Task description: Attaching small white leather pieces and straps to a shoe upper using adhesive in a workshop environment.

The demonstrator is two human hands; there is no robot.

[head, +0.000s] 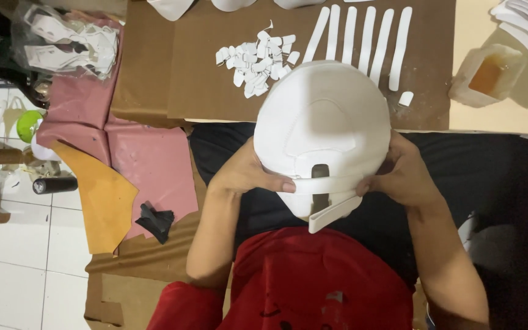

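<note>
Gripping the white foam helmet [322,122] from both sides, my left hand [242,174] and right hand [401,174] keep it over my lap, with both thumbs pressed on the white strip [325,186] that crosses its lower edge. My fingers [392,143] curl closed around the shell's sides, their tips hidden behind it. Beyond my fingertips, on the brown cardboard [203,91], lie a heap of small white scraps [255,61] and a row of long white strips [362,40].

The helmet [322,128] looks like matt, smooth white foam; the board [203,73] beneath is dull brown cardboard; the floor [7,256] is glossy tile.
</note>
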